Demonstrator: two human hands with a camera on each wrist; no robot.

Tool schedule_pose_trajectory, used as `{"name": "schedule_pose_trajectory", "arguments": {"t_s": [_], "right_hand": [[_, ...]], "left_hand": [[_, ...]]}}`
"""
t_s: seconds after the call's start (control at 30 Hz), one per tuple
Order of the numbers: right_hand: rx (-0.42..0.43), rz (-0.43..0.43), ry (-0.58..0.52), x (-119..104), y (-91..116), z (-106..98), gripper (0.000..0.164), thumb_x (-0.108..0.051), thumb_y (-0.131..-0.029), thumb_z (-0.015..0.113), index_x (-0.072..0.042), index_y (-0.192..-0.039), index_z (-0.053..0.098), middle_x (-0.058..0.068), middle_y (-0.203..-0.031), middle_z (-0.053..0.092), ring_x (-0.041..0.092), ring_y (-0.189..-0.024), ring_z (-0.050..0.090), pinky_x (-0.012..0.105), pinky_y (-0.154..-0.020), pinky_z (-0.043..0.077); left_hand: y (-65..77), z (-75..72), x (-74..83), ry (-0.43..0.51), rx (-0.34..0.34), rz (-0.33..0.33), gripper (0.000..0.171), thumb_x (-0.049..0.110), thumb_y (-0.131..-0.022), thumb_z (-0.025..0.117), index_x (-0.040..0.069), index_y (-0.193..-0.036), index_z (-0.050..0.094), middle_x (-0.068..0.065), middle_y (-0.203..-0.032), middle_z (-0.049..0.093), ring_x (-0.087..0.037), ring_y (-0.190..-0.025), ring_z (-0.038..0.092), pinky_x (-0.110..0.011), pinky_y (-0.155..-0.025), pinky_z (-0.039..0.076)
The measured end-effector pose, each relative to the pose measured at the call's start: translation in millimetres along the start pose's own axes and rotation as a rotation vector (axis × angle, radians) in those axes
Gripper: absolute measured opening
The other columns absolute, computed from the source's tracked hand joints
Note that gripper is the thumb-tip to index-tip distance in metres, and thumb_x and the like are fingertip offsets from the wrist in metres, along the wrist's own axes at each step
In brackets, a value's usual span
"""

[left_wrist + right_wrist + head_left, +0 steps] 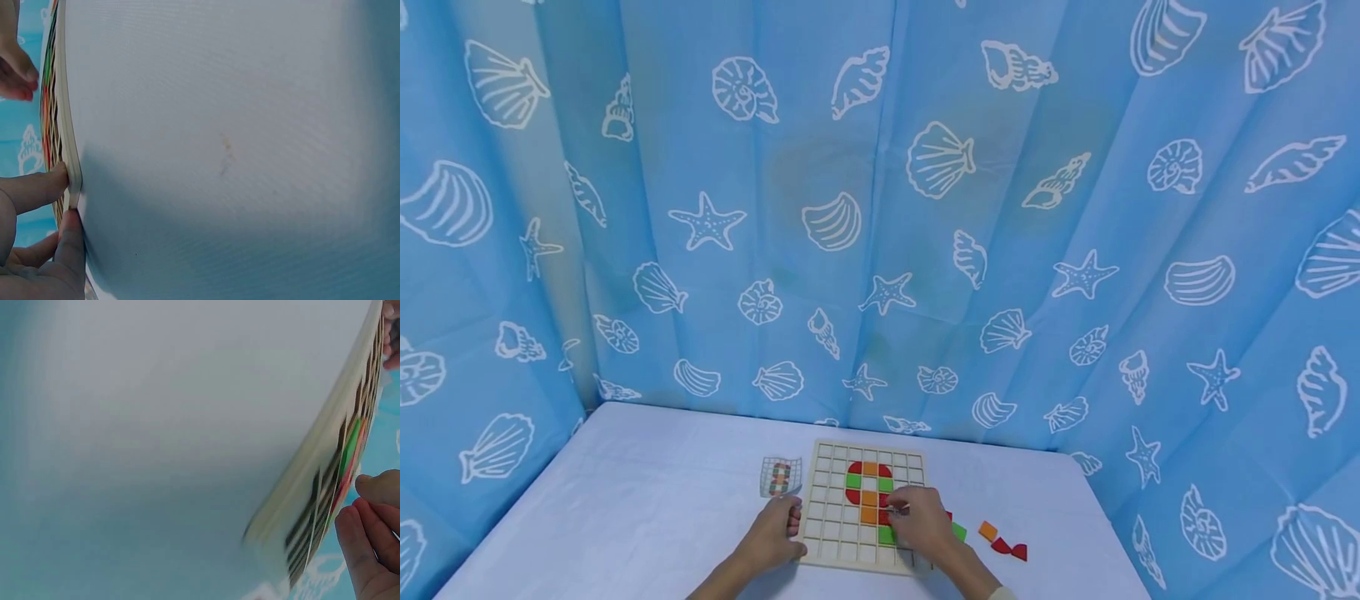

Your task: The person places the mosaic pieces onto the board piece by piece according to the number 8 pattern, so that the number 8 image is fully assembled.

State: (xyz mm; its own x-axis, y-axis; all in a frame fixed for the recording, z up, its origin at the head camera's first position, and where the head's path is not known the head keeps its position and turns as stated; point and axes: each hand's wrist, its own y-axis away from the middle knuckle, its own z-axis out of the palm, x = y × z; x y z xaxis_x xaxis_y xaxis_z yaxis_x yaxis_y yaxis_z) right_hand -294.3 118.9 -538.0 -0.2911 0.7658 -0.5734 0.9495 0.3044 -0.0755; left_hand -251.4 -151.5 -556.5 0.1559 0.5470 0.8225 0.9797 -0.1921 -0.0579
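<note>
Holding the grid board (833,531) near its lower left corner, the left grip (769,535) is curled, with thumb and a fingertip set against the rim. The board is laid at the lower centre of the head view, on the white worktop (647,500). Over its right half the right grip (925,523) is placed, thumb and fingertips close together; whether a tile is pinched between them cannot be told. Laid tiles (869,500) in red, orange and green are partly hidden beneath it, so a neighbouring tile could be nudged from its square by a knuckle. Should the left hold be slackened, the board could be slid by pressure from the right. At the lower right, an orange tile (988,530), a green tile (959,532) and two red tiles (1001,546) are left loose near the right forearm and could be scattered by a sideways sweep. Rounded tiles could be seated the wrong way if the curved edge is misread. The pattern card (778,477), just beyond the left grip, could be pushed askew by its fingers.
</note>
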Motion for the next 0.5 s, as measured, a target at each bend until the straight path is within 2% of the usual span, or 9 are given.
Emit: {"name": "schedule_pose_trajectory", "arguments": {"t_s": [0.2,0.37,0.5], "right_hand": [[0.046,0.029,0.048,31,14,-29,0.020,-0.006,-0.081,0.075,-0.006,-0.101,0.073,0.002,-0.093,0.068,0.016,-0.085,0.063,0.036,-0.076,0.057],[0.070,0.120,0.108,64,28,-49,0.020,-0.004,-0.079,0.076,-0.005,-0.098,0.072,0.002,-0.090,0.068,0.019,-0.085,0.064,0.041,-0.077,0.057],[0.085,0.171,0.178,86,39,-60,0.018,-0.002,-0.078,0.076,-0.006,-0.095,0.072,0.001,-0.087,0.067,0.018,-0.081,0.064,0.040,-0.074,0.057]], "left_hand": [[-0.3,2.6,-0.7,0.000,0.005,0.014,0.066,-0.009,-0.061,0.081,-0.018,-0.118,0.050,-0.007,-0.092,0.048,-0.018,-0.083,0.050,-0.030,-0.073,0.050],[0.7,3.0,-1.7,-0.011,0.016,0.045,0.065,-0.009,-0.060,0.081,-0.019,-0.117,0.050,-0.007,-0.091,0.048,-0.017,-0.081,0.050,-0.028,-0.071,0.050],[2.0,2.7,-1.3,-0.005,0.024,0.054,0.066,-0.009,-0.060,0.081,-0.019,-0.117,0.051,-0.007,-0.091,0.049,-0.017,-0.082,0.051,-0.027,-0.071,0.050]]}}
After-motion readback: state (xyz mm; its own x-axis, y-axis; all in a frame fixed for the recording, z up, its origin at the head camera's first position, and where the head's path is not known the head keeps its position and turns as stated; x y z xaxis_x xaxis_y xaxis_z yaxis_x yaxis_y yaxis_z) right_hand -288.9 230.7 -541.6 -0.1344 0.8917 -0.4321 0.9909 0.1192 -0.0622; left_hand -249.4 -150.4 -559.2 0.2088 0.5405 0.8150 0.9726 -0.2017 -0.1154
